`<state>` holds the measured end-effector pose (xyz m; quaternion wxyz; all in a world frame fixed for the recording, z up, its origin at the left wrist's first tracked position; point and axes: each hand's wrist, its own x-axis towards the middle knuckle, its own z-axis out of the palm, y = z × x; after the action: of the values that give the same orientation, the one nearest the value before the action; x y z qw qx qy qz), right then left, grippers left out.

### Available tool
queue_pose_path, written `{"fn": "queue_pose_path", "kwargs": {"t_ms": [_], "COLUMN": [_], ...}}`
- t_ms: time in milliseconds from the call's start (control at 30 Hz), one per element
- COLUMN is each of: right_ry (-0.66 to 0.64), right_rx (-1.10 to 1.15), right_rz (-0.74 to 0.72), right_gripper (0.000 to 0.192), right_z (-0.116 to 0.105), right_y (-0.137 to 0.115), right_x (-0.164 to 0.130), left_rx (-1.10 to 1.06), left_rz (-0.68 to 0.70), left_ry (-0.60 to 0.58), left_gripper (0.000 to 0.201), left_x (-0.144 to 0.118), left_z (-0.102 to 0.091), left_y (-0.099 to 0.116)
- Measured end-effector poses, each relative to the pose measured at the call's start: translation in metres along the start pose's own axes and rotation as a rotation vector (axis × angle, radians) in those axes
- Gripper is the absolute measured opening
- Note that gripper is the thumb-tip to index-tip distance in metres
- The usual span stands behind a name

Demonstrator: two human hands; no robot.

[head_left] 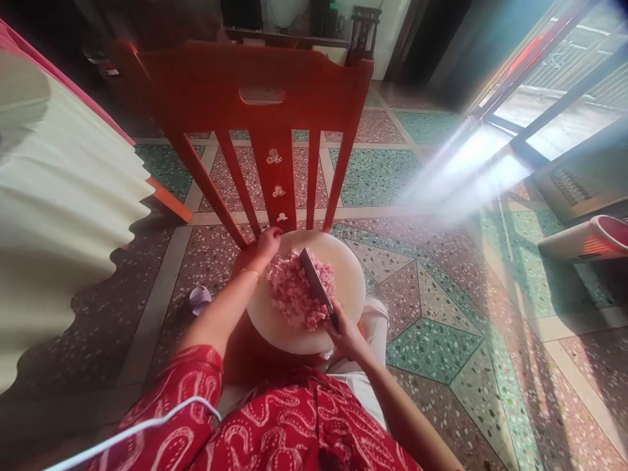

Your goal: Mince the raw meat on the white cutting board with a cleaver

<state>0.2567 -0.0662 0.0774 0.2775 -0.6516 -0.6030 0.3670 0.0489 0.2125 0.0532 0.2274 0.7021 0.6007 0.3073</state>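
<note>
Pink minced meat (300, 291) sits heaped in a loose, chunky mound at the middle of the round white chopping board (350, 281). The knife (316, 282) lies blade-down across the heap, right hand (346, 335) wrapped tight round its handle at the board's near edge. Left hand (267, 247) rests on the far-left rim, fingers curled onto it. The board lies on a red wooden chair (255, 98), above a patterned terrazzo floor (441, 340).
</note>
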Motion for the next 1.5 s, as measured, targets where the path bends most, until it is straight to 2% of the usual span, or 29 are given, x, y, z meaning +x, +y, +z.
{"fn": "queue_pose_path", "kwargs": {"t_ms": [67, 133, 200, 267, 400, 467, 567, 600, 667, 767, 833, 933, 1000, 1033, 1100, 1133, 1233, 1300, 1400, 1500], "right_ry": [0.006, 0.001, 0.003, 0.035, 0.220, 0.310, 0.342, 0.312, 0.128, 0.007, 0.045, 0.177, 0.251, 0.245, 0.137, 0.033, -0.094, -0.063, 0.078, 0.184], "right_rx": [0.002, -0.020, -0.073, -0.123, -0.151, -0.134, -0.131, -0.148, -0.196, -0.223, -0.194, -0.126, -0.103, -0.109, -0.150, -0.192, -0.258, -0.247, -0.167, -0.103], "right_rz": [-0.039, -0.032, -0.040, -0.131, -0.393, -0.480, -0.471, -0.419, -0.276, -0.127, -0.133, -0.264, -0.334, -0.340, -0.290, -0.237, -0.089, -0.090, -0.214, -0.277], "right_gripper": [0.061, 0.061, 0.060, 0.058, 0.056, 0.057, 0.058, 0.057, 0.056, 0.055, 0.054, 0.055, 0.056, 0.056, 0.056, 0.056, 0.054, 0.054, 0.053, 0.055], "right_z": [-0.005, -0.012, -0.024, -0.038, -0.062, -0.059, -0.030, -0.017, 0.004, 0.010, -0.001, -0.014, -0.006, 0.003, 0.023, 0.031, 0.032, 0.017, -0.004, 0.002], "right_y": [-0.001, -0.010, -0.028, -0.056, -0.114, -0.128, -0.118, -0.107, -0.086, -0.074, -0.088, -0.118, -0.123, -0.119, -0.101, -0.091, -0.073, -0.081, -0.105, -0.105], "right_x": [0.002, 0.002, -0.003, -0.008, -0.011, -0.005, 0.006, 0.008, 0.005, -0.007, -0.013, -0.012, -0.006, -0.003, -0.003, -0.005, -0.020, -0.029, -0.030, -0.016], "left_rx": [-0.113, -0.153, -0.139, -0.124, -0.139, -0.145, -0.163, -0.172, -0.185, -0.199, -0.204, -0.180, -0.162, -0.158, -0.157, -0.161, -0.172, -0.148, -0.071, -0.010], "left_rz": [0.026, 0.086, 0.130, 0.158, 0.106, 0.049, -0.026, -0.049, -0.089, -0.124, -0.129, -0.142, -0.160, -0.171, -0.197, -0.206, -0.192, -0.159, -0.123, -0.101], "left_ry": [-0.015, -0.159, -0.215, -0.156, 0.059, 0.129, 0.187, 0.201, 0.219, 0.217, 0.228, 0.281, 0.292, 0.283, 0.255, 0.237, 0.189, 0.186, 0.229, 0.254], "left_gripper": [0.025, 0.024, 0.022, 0.021, 0.023, 0.024, 0.024, 0.024, 0.024, 0.024, 0.024, 0.025, 0.024, 0.024, 0.024, 0.024, 0.026, 0.027, 0.030, 0.030], "left_x": [-0.031, -0.066, -0.099, -0.126, -0.166, -0.183, -0.200, -0.203, -0.206, -0.203, -0.199, -0.197, -0.197, -0.198, -0.199, -0.200, -0.201, -0.201, -0.200, -0.200], "left_z": [-0.012, -0.018, -0.022, -0.025, -0.032, -0.033, -0.030, -0.027, -0.023, -0.018, -0.015, -0.012, -0.010, -0.009, -0.010, -0.010, -0.012, -0.011, -0.008, -0.004], "left_y": [0.010, 0.019, 0.022, 0.019, 0.000, -0.012, -0.026, -0.030, -0.034, -0.035, -0.032, -0.028, -0.026, -0.025, -0.024, -0.023, -0.023, -0.023, -0.024, -0.026]}}
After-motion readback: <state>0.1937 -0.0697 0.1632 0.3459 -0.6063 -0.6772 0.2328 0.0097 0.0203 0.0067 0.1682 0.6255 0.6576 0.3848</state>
